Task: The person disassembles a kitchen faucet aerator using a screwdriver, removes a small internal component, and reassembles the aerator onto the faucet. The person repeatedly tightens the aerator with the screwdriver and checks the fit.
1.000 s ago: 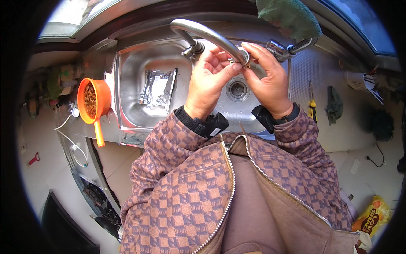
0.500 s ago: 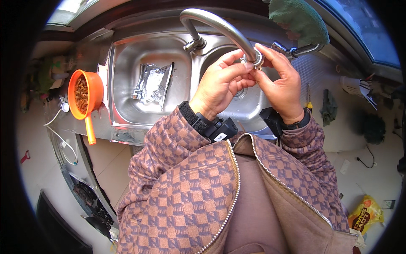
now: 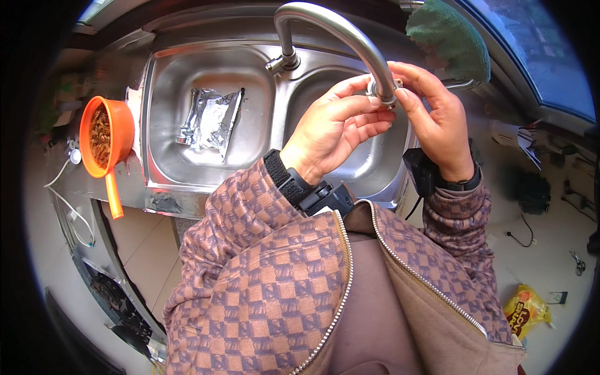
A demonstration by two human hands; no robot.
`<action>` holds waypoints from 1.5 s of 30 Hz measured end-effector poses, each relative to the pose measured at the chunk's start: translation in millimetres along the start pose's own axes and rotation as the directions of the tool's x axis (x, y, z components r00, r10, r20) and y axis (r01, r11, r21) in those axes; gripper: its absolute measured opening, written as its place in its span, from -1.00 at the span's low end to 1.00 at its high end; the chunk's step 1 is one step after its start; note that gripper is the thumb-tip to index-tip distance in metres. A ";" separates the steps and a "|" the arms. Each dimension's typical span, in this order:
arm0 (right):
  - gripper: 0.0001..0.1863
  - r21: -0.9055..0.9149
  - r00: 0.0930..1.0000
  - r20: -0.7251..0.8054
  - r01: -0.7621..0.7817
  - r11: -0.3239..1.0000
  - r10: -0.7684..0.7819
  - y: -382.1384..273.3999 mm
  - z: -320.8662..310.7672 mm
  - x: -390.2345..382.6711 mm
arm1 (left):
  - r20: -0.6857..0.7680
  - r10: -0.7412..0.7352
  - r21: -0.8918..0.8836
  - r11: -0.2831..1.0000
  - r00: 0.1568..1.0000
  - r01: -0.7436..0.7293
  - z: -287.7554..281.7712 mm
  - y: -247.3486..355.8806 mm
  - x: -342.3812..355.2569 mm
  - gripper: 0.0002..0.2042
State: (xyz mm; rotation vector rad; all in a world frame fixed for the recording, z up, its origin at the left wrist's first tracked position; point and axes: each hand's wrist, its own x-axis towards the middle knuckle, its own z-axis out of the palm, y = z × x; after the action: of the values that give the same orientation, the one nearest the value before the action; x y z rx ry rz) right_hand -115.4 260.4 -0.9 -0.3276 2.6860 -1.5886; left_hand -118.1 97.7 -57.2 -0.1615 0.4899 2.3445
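A curved steel faucet spout (image 3: 337,28) arches over a double-bowl steel sink (image 3: 253,125). At the spout's end is a small metal fitting (image 3: 387,94), pinched between my two hands. My left hand (image 3: 328,128) reaches from below left, thumb against the fitting and lower fingers curled beneath it. My right hand (image 3: 437,125) holds the fitting from the right, its fingers partly behind the spout. A crumpled silver foil packet (image 3: 219,125) lies in the left bowl, with a small metal piece beside it.
An orange long-handled scoop (image 3: 122,131) holding brown contents sits left of the sink. A green towel (image 3: 447,44) hangs at back right beside the window (image 3: 547,50). Utensils (image 3: 512,137) and a dark cloth lie at right, a yellow bag (image 3: 525,309) at lower right, a white cable at left.
Both my hands, the spout end and the fitting between them have shifted right in the picture. The sink and scoop appear further left, so the view has moved too.
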 end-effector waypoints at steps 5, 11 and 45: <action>-0.79 0.013 0.997 0.019 -0.078 0.997 0.078 -8.1 1.6 -3.9 | -0.021 0.011 -0.048 0.999 1.000 -0.012 1.9 3.7 -2.4 -0.74; -0.81 0.063 0.973 0.044 -0.227 0.972 0.224 -13.1 -3.4 -3.8 | 0.022 -0.092 -0.098 0.991 0.996 0.094 0.1 8.3 -3.3 -0.72; -0.78 0.184 0.985 0.146 -0.116 0.976 0.090 -28.2 2.6 10.7 | 0.269 -0.241 -0.382 0.862 0.933 0.333 -12.0 -10.9 0.4 -0.63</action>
State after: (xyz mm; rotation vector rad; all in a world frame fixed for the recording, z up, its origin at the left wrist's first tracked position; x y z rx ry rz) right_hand -120.5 243.0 23.4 -0.2775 2.3854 -1.7090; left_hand -111.3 100.5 -71.6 -0.1692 -0.1498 2.1050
